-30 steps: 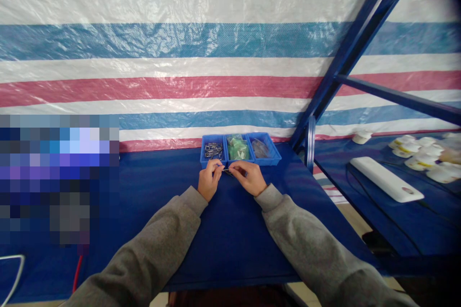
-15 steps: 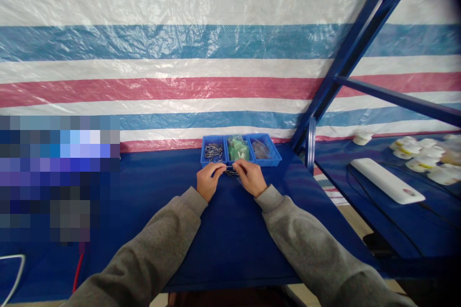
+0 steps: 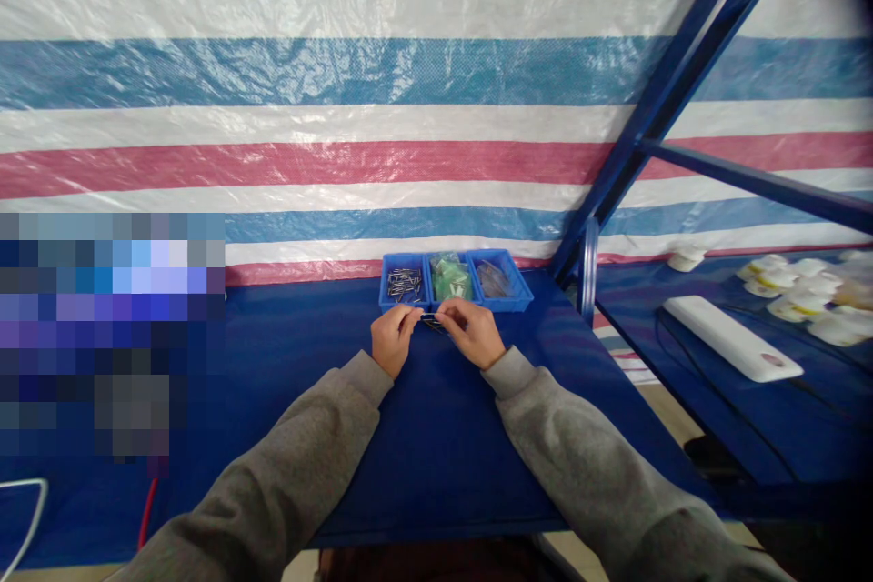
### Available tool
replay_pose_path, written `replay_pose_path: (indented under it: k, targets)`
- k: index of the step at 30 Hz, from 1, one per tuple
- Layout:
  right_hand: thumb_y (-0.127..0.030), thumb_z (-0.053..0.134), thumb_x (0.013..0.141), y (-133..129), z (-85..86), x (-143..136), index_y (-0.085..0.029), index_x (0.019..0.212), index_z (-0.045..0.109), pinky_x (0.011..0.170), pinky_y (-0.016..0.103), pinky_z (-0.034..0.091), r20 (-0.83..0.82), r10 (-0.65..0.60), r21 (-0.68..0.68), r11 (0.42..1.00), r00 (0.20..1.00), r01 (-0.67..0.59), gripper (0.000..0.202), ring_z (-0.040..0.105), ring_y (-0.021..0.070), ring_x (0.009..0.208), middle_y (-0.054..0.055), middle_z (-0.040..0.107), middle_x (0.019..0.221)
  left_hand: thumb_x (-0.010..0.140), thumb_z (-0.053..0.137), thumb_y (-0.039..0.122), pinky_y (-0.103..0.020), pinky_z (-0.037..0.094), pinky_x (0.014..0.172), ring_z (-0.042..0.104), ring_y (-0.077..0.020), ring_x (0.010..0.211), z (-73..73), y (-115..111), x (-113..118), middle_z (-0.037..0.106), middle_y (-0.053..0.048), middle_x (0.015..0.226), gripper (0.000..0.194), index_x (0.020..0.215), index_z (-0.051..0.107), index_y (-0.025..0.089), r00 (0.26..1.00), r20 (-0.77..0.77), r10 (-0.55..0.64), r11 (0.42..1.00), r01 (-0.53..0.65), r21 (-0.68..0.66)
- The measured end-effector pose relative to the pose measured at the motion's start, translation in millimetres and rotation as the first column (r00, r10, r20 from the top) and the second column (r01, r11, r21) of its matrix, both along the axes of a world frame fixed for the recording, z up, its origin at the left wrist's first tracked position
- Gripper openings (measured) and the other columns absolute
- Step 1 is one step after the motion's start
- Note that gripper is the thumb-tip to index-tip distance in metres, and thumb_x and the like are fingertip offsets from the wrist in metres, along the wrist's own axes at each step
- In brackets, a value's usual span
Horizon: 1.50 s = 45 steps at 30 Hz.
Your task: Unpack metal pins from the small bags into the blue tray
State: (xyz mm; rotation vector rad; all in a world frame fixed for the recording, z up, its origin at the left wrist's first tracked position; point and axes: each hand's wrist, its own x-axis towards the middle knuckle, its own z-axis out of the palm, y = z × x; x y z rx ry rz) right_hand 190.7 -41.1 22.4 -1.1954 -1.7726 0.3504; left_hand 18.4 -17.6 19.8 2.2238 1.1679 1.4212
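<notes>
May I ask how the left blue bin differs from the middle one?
The left bin holds dark, slender, metallic-looking pieces, whereas the middle bin holds green, plastic-looking packets. In view, the right hand partly covers the middle bin's front, while the left bin is nearer the left hand. Both are blue, open-topped and on the blue table.

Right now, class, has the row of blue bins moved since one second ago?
No, neither way: the blue bins keep their place relative to the blue post.

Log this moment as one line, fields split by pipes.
left hand: pinches thin piece | right hand: pinches its other end | beyond hands: three blue bins, slender pieces in leftmost
</notes>
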Motion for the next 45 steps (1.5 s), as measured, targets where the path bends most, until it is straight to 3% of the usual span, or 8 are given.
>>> replay_pose_path:
  k: [8,16,20,23,30,39,45]
  targets:
    - [-0.038,0.045,0.091,2,-1.4,2,-0.019,0.081,0.058,0.06,0.023,0.039,0.036,0.001,0.0,1.0,0.999,-0.001,0.025,0.054,0.0127,0.059,0.0,0.059,0.067,0.088,0.053,0.033,-0.024,0.047,0.067,0.061,-0.0121,0.066,0.7,-1,0,0.067,-0.002,0.075,0.022,0.081,0.065,0.017,0.992,0.076,-0.096,0.995,0.093,0.046]
    - [-0.037,0.046,0.091,3,-3.1,1,-0.018,0.082,0.061,0.061,0.023,0.039,0.054,-0.007,0.011,1.0,0.999,0.006,0.026,0.055,0.0131,0.061,0.001,0.063,0.069,0.088,0.054,0.027,-0.026,0.05,0.074,0.063,-0.0133,0.077,-3.7,2,1,0.067,-0.004,0.085,0.014,0.087,0.063,0.017,0.986,0.111,-0.121,0.991,0.114,0.073]
    - [-0.036,0.045,0.092,3,-2.5,3,-0.018,0.083,0.064,0.065,0.024,0.041,0.038,-0.077,0.03,0.997,0.996,0.076,0.028,0.059,0.0144,0.066,0.004,0.067,0.076,0.091,0.049,0.025,-0.028,0.052,0.077,0.065,-0.0146,0.088,-4.7,1,3,0.067,-0.007,0.099,0.012,0.09,0.057,0.016,0.968,0.191,-0.162,0.987,0.162,0.017]
    - [-0.036,0.043,0.093,2,-0.8,4,-0.017,0.085,0.065,0.065,0.024,0.042,0.017,-0.119,0.031,0.992,0.993,0.119,0.03,0.06,0.015,0.067,0.004,0.068,0.077,0.092,0.046,0.025,-0.028,0.052,0.077,0.066,-0.0144,0.085,-6.9,1,4,0.069,-0.007,0.097,0.012,0.092,0.054,0.017,0.961,0.201,-0.191,0.978,0.203,-0.042]
    - [-0.037,0.041,0.093,1,1.1,5,-0.017,0.085,0.066,0.064,0.024,0.043,0.015,-0.14,0.04,0.99,0.99,0.139,0.033,0.06,0.0148,0.065,0.004,0.068,0.075,0.09,0.05,0.028,-0.025,0.049,0.068,0.062,-0.0121,0.067,-8.5,2,2,0.065,-0.002,0.073,0.016,0.084,0.059,0.016,0.995,0.068,-0.079,0.996,0.076,0.053]
    - [-0.036,0.041,0.093,1,2.8,4,-0.017,0.084,0.066,0.062,0.023,0.042,0.012,-0.14,0.062,0.988,0.99,0.139,0.033,0.059,0.0139,0.062,0.003,0.066,0.071,0.087,0.057,0.019,-0.029,0.049,0.072,0.059,-0.015,0.078,-3.5,6,-2,0.068,-0.005,0.086,0.019,0.103,0.067,0.021,0.993,0.024,-0.112,0.954,0.1,0.282]
    - [-0.035,0.041,0.093,3,-1.2,5,-0.017,0.083,0.065,0.063,0.023,0.041,0.033,-0.15,0.063,0.987,0.988,0.148,0.032,0.059,0.0141,0.063,0.003,0.067,0.072,0.089,0.052,0.021,-0.032,0.046,0.08,0.057,-0.0166,0.087,16.4,24,-1,0.066,-0.006,0.095,0.026,0.113,0.063,0.022,0.999,0.044,0.032,0.941,-0.045,0.334]
